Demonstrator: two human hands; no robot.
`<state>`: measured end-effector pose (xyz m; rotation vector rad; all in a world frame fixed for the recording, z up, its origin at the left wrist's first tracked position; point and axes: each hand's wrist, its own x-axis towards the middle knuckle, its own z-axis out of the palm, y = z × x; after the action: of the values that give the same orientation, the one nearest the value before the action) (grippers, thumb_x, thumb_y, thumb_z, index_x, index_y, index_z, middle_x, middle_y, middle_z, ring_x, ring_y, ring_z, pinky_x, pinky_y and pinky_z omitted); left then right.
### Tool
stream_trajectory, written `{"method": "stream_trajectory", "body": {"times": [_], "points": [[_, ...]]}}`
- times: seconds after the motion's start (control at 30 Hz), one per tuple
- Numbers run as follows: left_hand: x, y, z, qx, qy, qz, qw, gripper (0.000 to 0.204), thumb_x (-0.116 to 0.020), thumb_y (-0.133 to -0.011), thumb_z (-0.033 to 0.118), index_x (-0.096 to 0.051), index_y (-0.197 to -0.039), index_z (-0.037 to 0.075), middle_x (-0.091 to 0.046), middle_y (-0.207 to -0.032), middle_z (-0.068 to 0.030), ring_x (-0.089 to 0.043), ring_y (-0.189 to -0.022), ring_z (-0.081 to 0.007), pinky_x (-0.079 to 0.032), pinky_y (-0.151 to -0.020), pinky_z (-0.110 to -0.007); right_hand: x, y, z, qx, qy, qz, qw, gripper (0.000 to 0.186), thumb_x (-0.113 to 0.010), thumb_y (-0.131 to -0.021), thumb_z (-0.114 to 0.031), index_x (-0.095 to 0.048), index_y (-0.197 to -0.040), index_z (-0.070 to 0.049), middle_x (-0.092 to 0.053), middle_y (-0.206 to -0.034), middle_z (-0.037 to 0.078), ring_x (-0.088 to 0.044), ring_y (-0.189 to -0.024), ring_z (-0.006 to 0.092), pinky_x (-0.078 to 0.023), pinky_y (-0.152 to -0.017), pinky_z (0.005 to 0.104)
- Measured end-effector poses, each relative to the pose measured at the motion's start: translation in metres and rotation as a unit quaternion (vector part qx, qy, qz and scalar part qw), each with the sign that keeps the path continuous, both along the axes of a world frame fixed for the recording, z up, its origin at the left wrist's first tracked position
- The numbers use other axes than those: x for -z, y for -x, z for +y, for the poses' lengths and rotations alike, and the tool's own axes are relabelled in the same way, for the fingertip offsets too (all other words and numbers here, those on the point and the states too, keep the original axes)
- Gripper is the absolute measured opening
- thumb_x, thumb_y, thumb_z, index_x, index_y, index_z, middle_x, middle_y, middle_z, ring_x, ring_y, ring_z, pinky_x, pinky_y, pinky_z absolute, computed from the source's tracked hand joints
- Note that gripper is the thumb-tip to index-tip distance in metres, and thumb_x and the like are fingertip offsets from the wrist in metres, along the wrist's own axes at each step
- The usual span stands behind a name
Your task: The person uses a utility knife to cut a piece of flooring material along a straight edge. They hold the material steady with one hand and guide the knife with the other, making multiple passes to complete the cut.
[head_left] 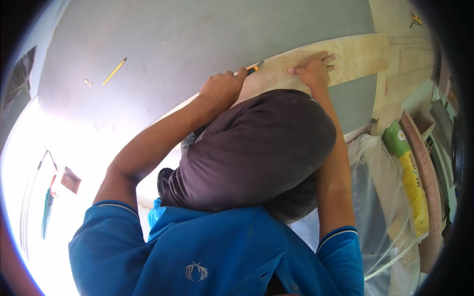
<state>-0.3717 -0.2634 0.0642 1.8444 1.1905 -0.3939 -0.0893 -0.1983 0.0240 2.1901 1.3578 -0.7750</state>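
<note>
A long pale plywood strip (360, 55) lies across a large grey sheet (207, 34), and my bent knee hides part of it. My left hand (218, 91) is closed around an orange and black utility knife (253, 70); the front end points right, at the strip's far edge. Whether the blade touches the wood is too small to tell. Further right, my right hand (314, 71) presses flat on the strip with fingers and thumb spread, holding nothing.
A yellow pencil (114, 72) lies on the grey sheet at the left. At the far right sits a yellow tape measure (415, 19) on a pale wooden surface. A green and yellow sack (411, 178) and clear plastic sheeting (375, 197) are at my right side.
</note>
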Motion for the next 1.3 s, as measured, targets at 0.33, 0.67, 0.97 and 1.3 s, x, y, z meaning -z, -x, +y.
{"method": "stream_trajectory", "body": {"times": [0.33,0.67,0.97,1.3], "points": [[-0.005,0.066,-0.039,-0.019,0.048,0.032,0.998,0.043,-0.059,-0.1,0.013,-0.044,-0.141,0.008,-0.07,-0.101,-0.0238,-0.074,-0.085,-0.043,-0.06,-0.073,-0.054,0.006,-0.005,-0.005,0.001,-0.02,0.004,1.0,0.153,-0.102,-0.062,-0.046,-0.003,-0.162,0.015,0.003,-0.17,0.041,-0.014,-0.153,0.0651,-0.042,-0.119,0.0593],[-0.007,0.102,-0.062,-0.001,0.06,0.061,0.996,0.046,-0.055,-0.102,0.011,-0.043,-0.146,0.006,-0.071,-0.105,-0.0249,-0.075,-0.09,-0.0424,-0.061,-0.076,-0.052,-0.002,0.004,-0.001,0.02,0.003,-0.005,1.0,0.144,-0.099,-0.069,-0.04,-0.003,-0.162,0.014,0.006,-0.172,0.036,-0.012,-0.158,0.057,-0.036,-0.122,0.0635],[-0.018,0.159,-0.096,-0.029,0.094,0.104,0.99,0.033,-0.051,-0.109,0.018,-0.045,-0.141,0.014,-0.071,-0.1,-0.0199,-0.073,-0.081,-0.0394,-0.06,-0.074,-0.052,0.007,0.005,-0.005,-0.003,-0.014,-0.044,0.999,0.146,-0.099,-0.067,-0.047,-0.006,-0.164,0.009,-0.001,-0.174,0.031,-0.015,-0.159,0.0528,-0.038,-0.121,0.0653],[-0.017,0.183,-0.107,-0.028,0.115,0.113,0.986,0.034,-0.051,-0.109,0.019,-0.047,-0.143,0.013,-0.071,-0.1,-0.0206,-0.073,-0.081,-0.0385,-0.06,-0.073,-0.052,0.009,0.0,0.001,0.022,0.029,-0.017,0.999,0.145,-0.099,-0.069,-0.046,-0.005,-0.162,0.013,0.005,-0.171,0.036,-0.014,-0.157,0.0569,-0.04,-0.121,0.0619]]}}
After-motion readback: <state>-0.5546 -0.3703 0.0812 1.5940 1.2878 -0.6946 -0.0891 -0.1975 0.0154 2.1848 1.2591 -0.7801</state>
